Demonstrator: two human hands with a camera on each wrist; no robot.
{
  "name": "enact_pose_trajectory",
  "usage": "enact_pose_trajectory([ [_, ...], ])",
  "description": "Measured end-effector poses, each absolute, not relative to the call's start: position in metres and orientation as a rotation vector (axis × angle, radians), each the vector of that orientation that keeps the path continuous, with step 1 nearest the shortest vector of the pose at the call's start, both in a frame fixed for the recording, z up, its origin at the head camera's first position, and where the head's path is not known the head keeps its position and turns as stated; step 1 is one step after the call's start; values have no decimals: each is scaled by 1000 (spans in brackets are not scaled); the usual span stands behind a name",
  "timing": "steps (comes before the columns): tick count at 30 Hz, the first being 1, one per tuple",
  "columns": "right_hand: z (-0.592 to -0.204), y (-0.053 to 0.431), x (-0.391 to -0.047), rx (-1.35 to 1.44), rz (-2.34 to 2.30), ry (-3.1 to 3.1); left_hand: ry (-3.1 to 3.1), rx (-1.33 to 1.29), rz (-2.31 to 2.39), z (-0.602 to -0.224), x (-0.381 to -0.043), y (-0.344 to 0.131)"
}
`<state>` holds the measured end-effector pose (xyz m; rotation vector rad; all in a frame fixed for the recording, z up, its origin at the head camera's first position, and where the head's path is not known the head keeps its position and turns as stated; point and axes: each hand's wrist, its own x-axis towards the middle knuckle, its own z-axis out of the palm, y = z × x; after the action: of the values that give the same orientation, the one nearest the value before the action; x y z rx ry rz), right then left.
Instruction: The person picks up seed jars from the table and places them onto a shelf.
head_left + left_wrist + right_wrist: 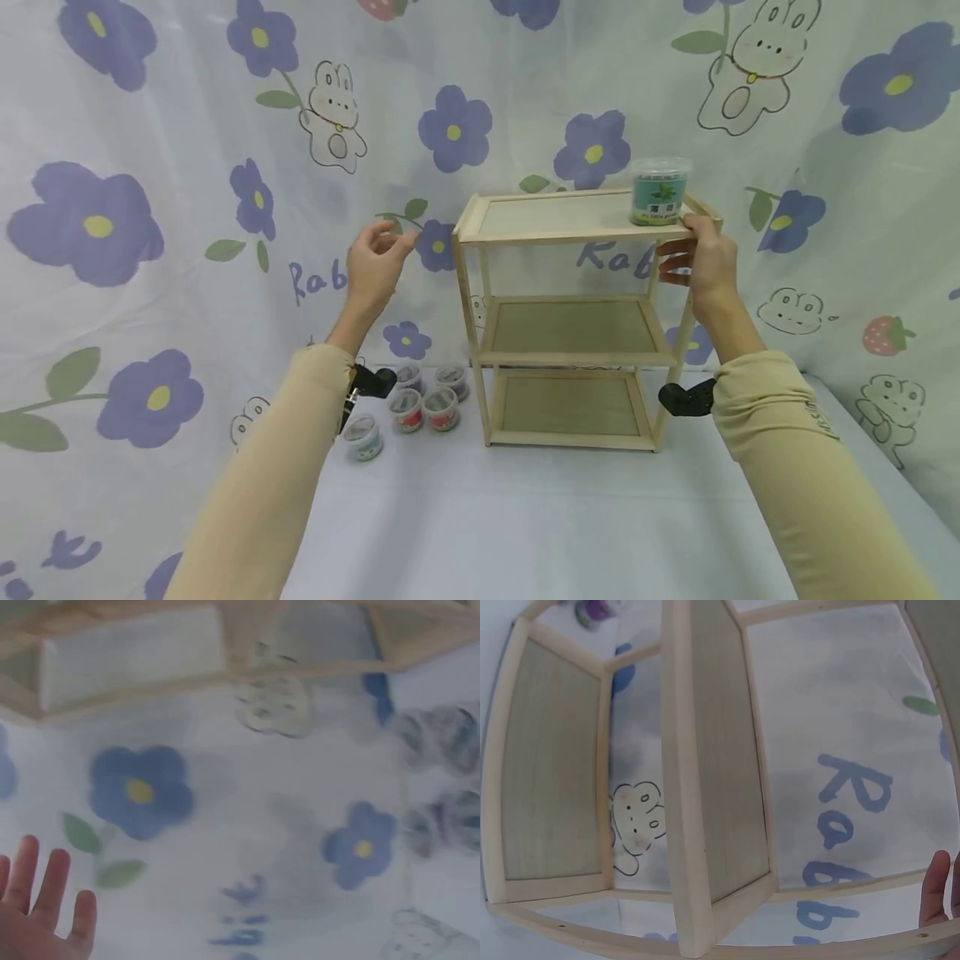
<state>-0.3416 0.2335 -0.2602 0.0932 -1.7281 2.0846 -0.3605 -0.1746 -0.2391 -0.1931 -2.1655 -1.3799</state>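
At the front right corner of a wooden three-tier shelf (562, 360) is my right hand (711, 258). Its thumb reaches the top board's edge, by the foot of a clear-lidded tub (660, 196) with a green-blue plant label. Below that edge its other fingers are spread apart; in the right wrist view the visible fingers (934, 889) look straight beside a post. My left hand (378, 262) is raised in the air left of the shelf, holding nothing. The left wrist view shows its fingers (52, 881) loosely extended.
Several lidded tubs stand on the white table (540, 525) left of the shelf, among them a red-labelled tub (406, 410) and a teal-labelled tub (363, 438). A curtain (172, 317) with flowers and rabbits hangs close behind the shelf.
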Motion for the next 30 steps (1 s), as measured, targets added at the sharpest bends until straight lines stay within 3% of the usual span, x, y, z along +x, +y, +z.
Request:
enact_pose_trajectory([
  [14,-259,232,-342,100,2083,-1703,-2299,115,-1410,-362,-346,-242],
  [30,-260,230,-346,67,2017,-1744,-2420,305,-1378,-434,-332,-274],
])
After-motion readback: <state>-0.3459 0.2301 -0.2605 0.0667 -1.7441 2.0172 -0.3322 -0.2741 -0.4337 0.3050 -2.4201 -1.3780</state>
